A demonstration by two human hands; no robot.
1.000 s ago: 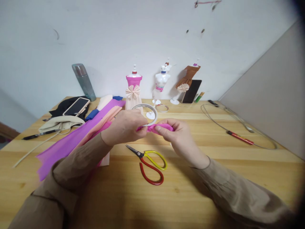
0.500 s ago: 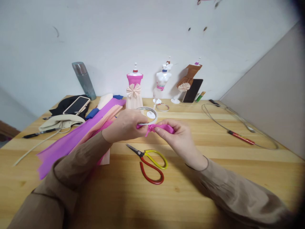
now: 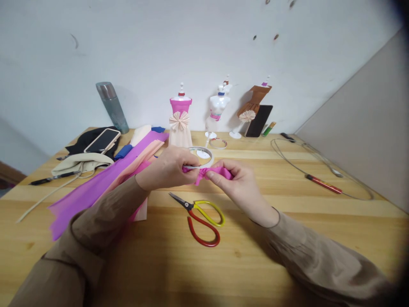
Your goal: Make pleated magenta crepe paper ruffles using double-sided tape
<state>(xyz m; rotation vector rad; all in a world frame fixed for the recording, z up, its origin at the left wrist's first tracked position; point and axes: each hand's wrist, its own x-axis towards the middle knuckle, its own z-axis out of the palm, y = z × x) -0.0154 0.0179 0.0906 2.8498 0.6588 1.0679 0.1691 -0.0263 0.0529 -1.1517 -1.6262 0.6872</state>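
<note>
Between my hands is a gathered strip of pink crepe paper, held above the table. My left hand is closed on a roll of tape and on the left end of the pink strip. With thumb and fingers my right hand pinches the strip's right part. Part of the strip is hidden by my fingers. Below the hands, scissors with one yellow and one red handle lie on the wood, blades pointing up-left.
Small dress forms stand at the back, one in a pink dress, one in a brown dress. Purple paper lies left, near a phone and a bottle. A cable with a red tool lies right.
The tape roll has tilted and shifted slightly right in my left hand. Both hands keep their hold on the pink strip, nearly in place.
</note>
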